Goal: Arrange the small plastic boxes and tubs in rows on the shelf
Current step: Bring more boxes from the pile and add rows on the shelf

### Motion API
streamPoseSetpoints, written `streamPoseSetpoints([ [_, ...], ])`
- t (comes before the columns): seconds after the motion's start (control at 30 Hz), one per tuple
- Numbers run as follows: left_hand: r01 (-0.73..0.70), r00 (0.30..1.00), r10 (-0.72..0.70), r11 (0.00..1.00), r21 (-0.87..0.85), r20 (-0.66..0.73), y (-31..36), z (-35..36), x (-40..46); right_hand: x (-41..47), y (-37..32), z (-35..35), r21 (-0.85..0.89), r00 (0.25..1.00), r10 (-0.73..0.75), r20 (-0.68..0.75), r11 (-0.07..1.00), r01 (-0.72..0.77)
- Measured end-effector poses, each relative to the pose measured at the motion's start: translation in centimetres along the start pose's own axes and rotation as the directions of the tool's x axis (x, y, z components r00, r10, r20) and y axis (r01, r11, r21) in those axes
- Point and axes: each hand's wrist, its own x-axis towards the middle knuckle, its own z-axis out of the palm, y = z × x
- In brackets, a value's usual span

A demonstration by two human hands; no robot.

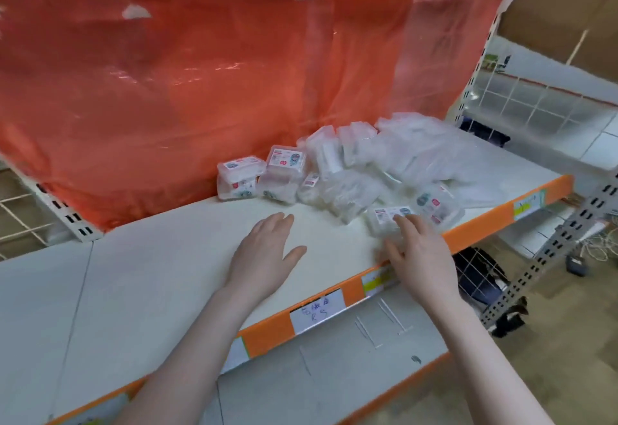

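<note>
The small clear plastic boxes (354,170), squarish with rounded corners and printed labels, lay in a loose heap toward the right rear of the smooth off-white shelf (167,257), against a glossy translucent red plastic sheet (200,73). The left hand (264,250) rested flat on the bare shelf surface, fingers straight and spread. The right hand (421,250) reached with extended fingers touching a flat labelled box (384,219) near the orange front edge (485,227), not visibly gripping it.
</note>
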Motion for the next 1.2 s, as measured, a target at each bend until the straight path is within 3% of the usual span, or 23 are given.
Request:
streamPoseSetpoints([
  [0.3, 0.125, 0.992, -0.125, 0.992, 0.02, -0.015, 5.3, 2.0, 2.0, 5.0, 5.7, -0.3, 0.03, 0.944, -0.282, 0.173, 0.959, 0.281],
  [0.5, 0.167, 0.986, -0.167, 0.986, 0.024, -0.03, 5.6, 2.4, 2.3, 6.7, 5.8, 0.4, -0.004, 0.9, -0.36, 0.247, 0.928, 0.373],
  [0.73, 0.159, 0.987, -0.159, 0.987, 0.028, -0.007, 5.3, 2.7, 2.5, 6.9, 5.7, 0.3, -0.051, 0.89, -0.345, 0.299, 0.925, 0.376],
  [0.93, 0.122, 0.991, -0.121, 0.992, 0.01, -0.055, 4.8, 1.9, 3.4, 7.0, 5.0, 0.2, -0.024, 0.891, -0.261, 0.371, 0.957, 0.29],
  [1.2, -0.035, 0.996, 0.032, 0.999, -0.032, -0.082, 6.5, 1.9, 5.0, 5.9, 5.1, -1.5, -0.057, 0.97, -0.145, 0.197, 0.986, 0.159],
])
